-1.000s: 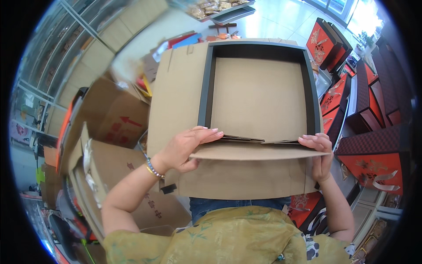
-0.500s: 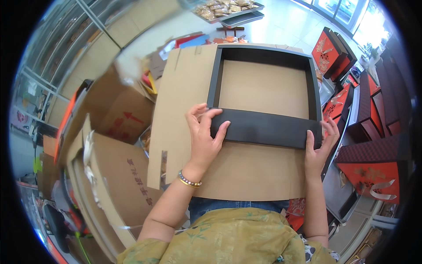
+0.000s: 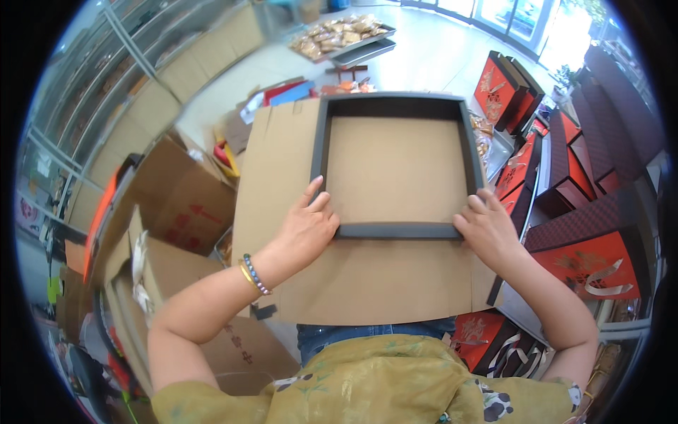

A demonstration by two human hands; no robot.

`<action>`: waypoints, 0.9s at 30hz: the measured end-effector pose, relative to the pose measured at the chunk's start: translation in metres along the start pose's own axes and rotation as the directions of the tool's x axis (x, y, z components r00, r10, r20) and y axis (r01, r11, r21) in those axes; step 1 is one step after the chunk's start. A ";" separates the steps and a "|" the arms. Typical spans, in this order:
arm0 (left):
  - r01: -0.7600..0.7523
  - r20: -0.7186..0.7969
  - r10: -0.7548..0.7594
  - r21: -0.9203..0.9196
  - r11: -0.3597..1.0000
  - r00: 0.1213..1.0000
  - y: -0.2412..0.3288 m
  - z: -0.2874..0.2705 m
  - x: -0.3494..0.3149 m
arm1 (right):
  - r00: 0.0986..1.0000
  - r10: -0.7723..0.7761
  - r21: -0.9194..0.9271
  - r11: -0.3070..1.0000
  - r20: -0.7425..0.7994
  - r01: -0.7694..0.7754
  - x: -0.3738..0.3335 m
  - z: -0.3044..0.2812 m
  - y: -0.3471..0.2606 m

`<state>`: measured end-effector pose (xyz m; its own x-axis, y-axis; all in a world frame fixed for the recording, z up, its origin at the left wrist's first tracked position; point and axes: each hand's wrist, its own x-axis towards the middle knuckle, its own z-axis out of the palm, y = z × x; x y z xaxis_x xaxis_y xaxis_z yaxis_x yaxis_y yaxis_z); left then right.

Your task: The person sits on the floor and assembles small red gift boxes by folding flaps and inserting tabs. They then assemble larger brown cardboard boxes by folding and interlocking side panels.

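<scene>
A black rectangular frame (image 3: 395,230) with fairly deep walls stands on a flat cardboard sheet (image 3: 367,283) in front of me. All four walls are upright, and the cardboard shows through its middle. At the near left corner, my left hand (image 3: 308,225) is closed on the frame, its index finger reaching along the left wall. My right hand (image 3: 489,230) grips the near right corner, fingers bent over the wall's edge. The undersides of both hands and the thumbs are mostly hidden.
An opened cardboard box (image 3: 187,205) is at the left. Red and dark gift boxes (image 3: 590,265) crowd the right side. Beyond the sheet, a metal tray (image 3: 346,39) carries several wrapped packets. Glass shelving (image 3: 92,92) lines the far left.
The frame's near wall has turned from leaning with its broad face up to upright, showing only its narrow edge. Both hands shifted from that face to the near corners, elbows spreading outward.
</scene>
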<state>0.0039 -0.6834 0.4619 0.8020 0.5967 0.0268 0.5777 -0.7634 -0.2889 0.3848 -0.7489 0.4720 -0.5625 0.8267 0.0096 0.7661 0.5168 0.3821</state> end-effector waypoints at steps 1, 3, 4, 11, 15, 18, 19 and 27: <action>-0.003 0.064 0.003 -0.010 1.000 0.998 0.000 -0.002 0.004 | 0.999 -0.005 -0.032 0.999 0.053 0.007 0.007 0.007 -0.002; 0.001 0.196 0.006 -0.031 1.000 0.981 0.003 -0.004 0.013 | 0.987 -0.033 0.064 0.998 0.156 0.023 0.017 0.004 0.000; 0.021 0.350 -0.003 -0.049 0.999 0.937 0.006 -0.014 0.020 | 0.977 -0.054 0.115 0.993 0.205 0.030 0.022 0.002 0.000; 0.052 0.270 0.006 -0.208 0.977 0.963 0.003 0.002 0.013 | 0.918 -0.098 0.111 0.992 0.383 0.060 0.042 0.010 -0.002; 0.148 0.076 -0.132 -0.285 0.947 0.988 0.006 -0.014 -0.011 | 0.991 -0.096 0.268 0.961 0.098 0.067 0.037 0.004 -0.003; 0.191 0.181 -0.103 -0.581 0.791 0.978 -0.014 -0.049 -0.012 | 0.988 -0.063 0.394 0.912 -0.139 0.113 0.034 0.016 -0.009; 0.232 0.135 -0.203 -0.767 0.598 0.970 -0.027 -0.059 -0.016 | 0.986 -0.057 0.433 0.893 -0.158 0.121 0.036 0.017 -0.015; 0.987 0.068 -0.993 -0.135 0.089 0.099 -0.134 0.147 -0.169 | 0.918 0.171 0.625 0.774 -0.357 0.099 0.062 0.018 -0.038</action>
<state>-0.2309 -0.6454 0.3552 -0.5046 0.8338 0.2239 0.8634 0.4875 0.1301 0.3265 -0.7136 0.4410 -0.4963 0.7682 0.4043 0.7320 0.6207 -0.2808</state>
